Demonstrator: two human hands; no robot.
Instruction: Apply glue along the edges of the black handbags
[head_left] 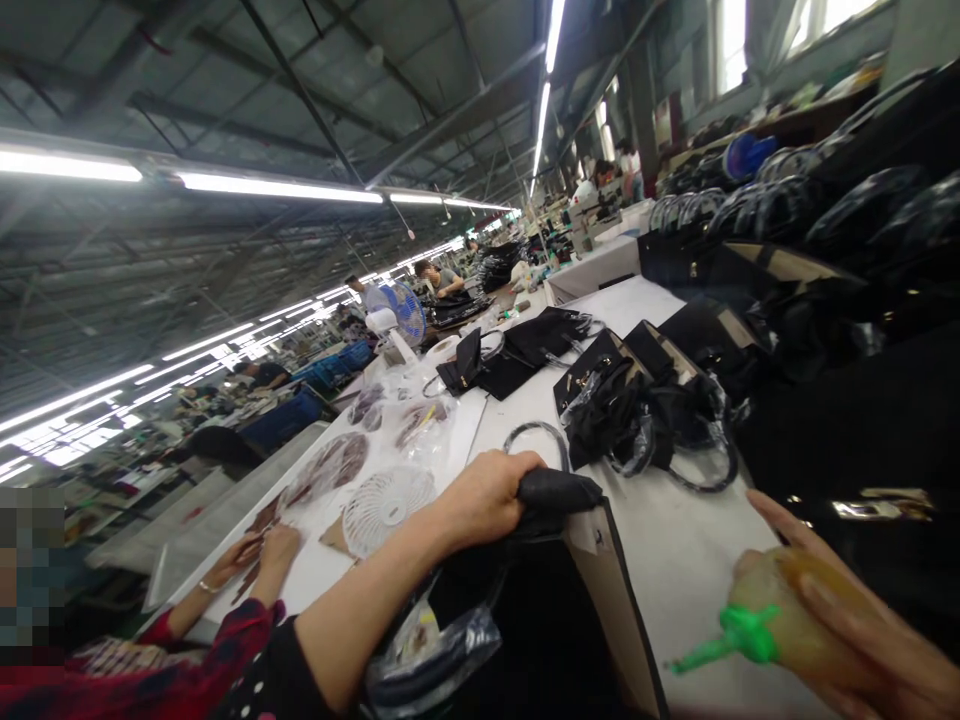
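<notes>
My left hand [487, 495] is closed on the black top edge of an open black handbag [555, 600] that stands at the table's near edge. My right hand [847, 610] at the lower right is wrapped round a yellowish squeeze bottle [780, 600] with a green nozzle [720, 640] that points left toward the bag. A plastic-wrapped handle [431, 650] hangs from the bag by my left forearm.
Several more black handbags [645, 400] lie along the white table [675, 550] and pile up at the right. A small white fan [386, 505] and brown pieces lie at the left, where another person's hands [259, 555] work. More workers sit farther back.
</notes>
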